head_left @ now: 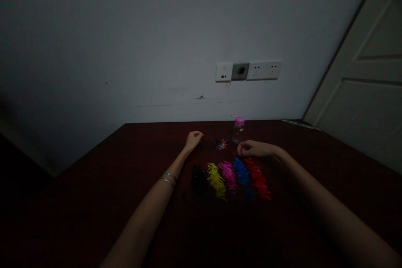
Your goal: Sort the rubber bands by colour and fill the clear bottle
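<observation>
My left hand (194, 139) rests on the table left of a small mixed-colour heap of thin strands (221, 144), its fingers curled closed. My right hand (255, 148) is in a pinch just above the far end of the blue strands (241, 171); anything between its fingertips is too small to make out. Side by side lie bundles of black strands (199, 178), yellow strands (216, 181), pink strands (229, 176) and red strands (259, 179), with the blue ones between pink and red. Behind my right hand stands a clear bottle (238, 134) with a pink cap.
Everything lies on a dark reddish table (94, 184) whose far edge meets a pale wall (141, 50). Sockets and switch plates (263, 70) are mounted on the wall. A flat strip (301, 124) lies at the table's back right, near a white door (370, 79). The light is dim.
</observation>
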Available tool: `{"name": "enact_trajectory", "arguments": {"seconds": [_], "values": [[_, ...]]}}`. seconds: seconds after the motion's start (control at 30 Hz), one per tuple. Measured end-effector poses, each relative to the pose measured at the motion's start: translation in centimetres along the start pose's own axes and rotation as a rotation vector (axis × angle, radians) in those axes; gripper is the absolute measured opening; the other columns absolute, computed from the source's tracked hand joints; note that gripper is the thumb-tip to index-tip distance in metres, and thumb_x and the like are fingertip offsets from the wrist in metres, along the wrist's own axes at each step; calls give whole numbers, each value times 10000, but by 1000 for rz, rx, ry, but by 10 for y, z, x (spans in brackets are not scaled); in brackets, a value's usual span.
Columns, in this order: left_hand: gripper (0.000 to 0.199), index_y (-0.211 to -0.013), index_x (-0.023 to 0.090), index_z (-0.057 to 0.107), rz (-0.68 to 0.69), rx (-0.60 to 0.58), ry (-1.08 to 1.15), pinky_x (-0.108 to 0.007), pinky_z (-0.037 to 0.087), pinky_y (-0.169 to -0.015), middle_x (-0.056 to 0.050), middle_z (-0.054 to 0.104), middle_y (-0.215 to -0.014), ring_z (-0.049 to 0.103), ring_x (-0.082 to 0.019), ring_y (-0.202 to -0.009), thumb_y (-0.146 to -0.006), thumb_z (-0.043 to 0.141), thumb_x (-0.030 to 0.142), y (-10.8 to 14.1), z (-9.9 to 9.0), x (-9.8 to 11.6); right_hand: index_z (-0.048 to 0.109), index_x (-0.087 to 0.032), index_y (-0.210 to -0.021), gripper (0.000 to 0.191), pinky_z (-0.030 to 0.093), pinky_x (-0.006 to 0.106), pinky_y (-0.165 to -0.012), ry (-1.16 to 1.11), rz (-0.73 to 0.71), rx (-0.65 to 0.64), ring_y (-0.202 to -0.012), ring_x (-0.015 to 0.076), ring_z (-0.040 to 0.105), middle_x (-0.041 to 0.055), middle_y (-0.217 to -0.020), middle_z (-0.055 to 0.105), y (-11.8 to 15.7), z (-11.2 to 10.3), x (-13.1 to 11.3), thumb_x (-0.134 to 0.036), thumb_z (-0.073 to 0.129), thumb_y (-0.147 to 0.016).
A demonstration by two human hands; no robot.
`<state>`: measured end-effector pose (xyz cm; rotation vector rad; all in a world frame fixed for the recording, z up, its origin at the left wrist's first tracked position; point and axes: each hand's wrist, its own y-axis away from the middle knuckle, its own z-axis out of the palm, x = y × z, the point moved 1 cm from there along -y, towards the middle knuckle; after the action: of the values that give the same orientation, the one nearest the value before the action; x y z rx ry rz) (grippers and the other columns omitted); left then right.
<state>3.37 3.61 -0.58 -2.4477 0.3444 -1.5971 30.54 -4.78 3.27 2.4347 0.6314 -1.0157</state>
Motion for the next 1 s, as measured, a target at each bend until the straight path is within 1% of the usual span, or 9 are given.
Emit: {"name": "enact_trajectory", "arguments": {"seconds": [0.13,0.27,0.3,0.4,0.47,0.53,0.63,0.83,1.0], "values": [[249,-745,98,666,62,-90,-119,-193,376,-549,-7,581,-585,494,-90,-538,-701,457,226,4,2,1,556,-157,-726,251,335,232,-492,-51,-13,197,-529,102,428,-2,-599,512,4,-6,15,-401,559,-670],[252,-780,131,678,206,-171,-288,-202,402,-639,-18,632,-713,534,-108,-653,-713,479,270,11,5,4,541,-159,-687,324,316,228,-488,-90,6,531,-523,102,422,-18,-566,494,13,-15,43,-481,566,-666],[258,-800,141,681,232,-197,-327,-202,400,-641,-15,632,-724,534,-109,-662,-715,488,290,13,6,5,541,-158,-675,338,315,229,-487,-112,24,606,-521,103,423,-17,-563,496,17,-18,52,-496,559,-668],[303,-892,164,680,285,-284,-398,-194,388,-608,-8,624,-732,527,-106,-651,-714,513,343,19,10,12,555,-153,-641,358,298,230,-468,-158,74,758,-500,102,410,-17,-535,482,26,-22,77,-511,562,-659],[330,-950,175,668,312,-342,-419,-188,380,-590,-4,619,-737,523,-102,-643,-710,529,354,23,14,18,564,-154,-640,357,281,229,-449,-201,90,827,-482,99,395,-20,-519,474,29,-24,89,-510,565,-656],[334,-981,186,657,335,-397,-446,-186,381,-598,1,618,-743,524,-100,-643,-709,542,343,25,18,24,578,-155,-648,352,279,230,-443,-227,88,856,-478,102,398,-16,-521,486,30,-24,95,-507,565,-655],[317,-998,204,648,369,-444,-503,-192,391,-634,1,625,-772,533,-104,-671,-721,546,319,28,22,32,591,-155,-629,352,291,230,-451,-197,83,840,-485,107,416,-8,-528,513,27,-22,97,-506,571,-647],[236,-939,210,652,411,-433,-596,-202,406,-688,-16,635,-875,559,-128,-790,-755,518,274,31,22,35,586,-152,-600,350,298,231,-465,-148,82,830,-491,110,418,-5,-521,515,27,-20,94,-494,551,-663],[202,-878,205,649,423,-425,-618,-201,407,-682,-16,631,-879,558,-130,-789,-774,485,258,31,23,33,610,-148,-625,323,322,237,-504,-91,84,829,-535,122,449,6,-563,543,28,-20,90,-457,536,-683]]}}
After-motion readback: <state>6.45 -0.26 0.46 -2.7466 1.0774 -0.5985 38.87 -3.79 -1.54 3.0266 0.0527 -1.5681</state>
